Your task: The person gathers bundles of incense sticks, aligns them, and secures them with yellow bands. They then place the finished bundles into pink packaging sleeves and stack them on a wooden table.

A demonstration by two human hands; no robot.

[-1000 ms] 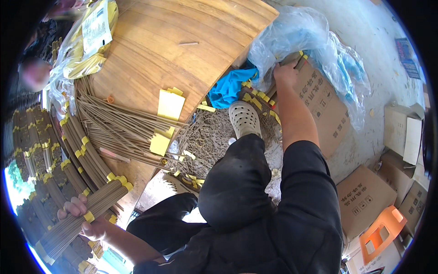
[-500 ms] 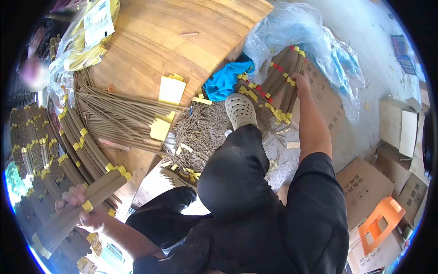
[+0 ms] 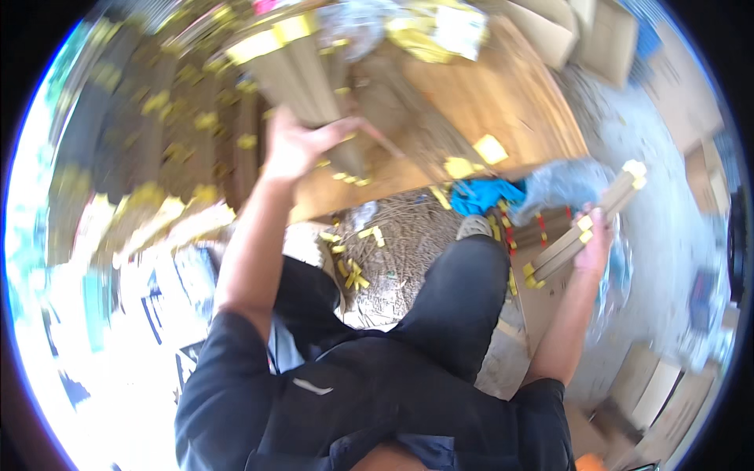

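My left hand (image 3: 298,149) is up over the left part of the wooden table, closed round a thick bundle of brown incense sticks (image 3: 294,78) with yellow paper bands at its far end. Its thumb points right; most fingers are hidden behind the sticks, and the view is smeared. To the right, my right hand (image 3: 595,243) grips a slimmer pair of incense stick bundles (image 3: 561,245), held slantwise, with yellow bands at the ends and middle. Below it, more bundles with red and yellow bands lie at a cardboard sheet (image 3: 542,302).
Many banded bundles (image 3: 169,102) fill the left side, blurred. The wooden table (image 3: 518,86) carries loose sticks, yellow paper pieces (image 3: 490,149) and a yellow bag (image 3: 424,39). A blue cloth (image 3: 481,196) and clear plastic (image 3: 561,184) hang by its corner. Broken sticks (image 3: 400,259) litter the floor.
The view has swung left. My right hand has lifted its bundles off the pile by the cardboard. My left hand has moved forward, its bundle now pointing away from me.
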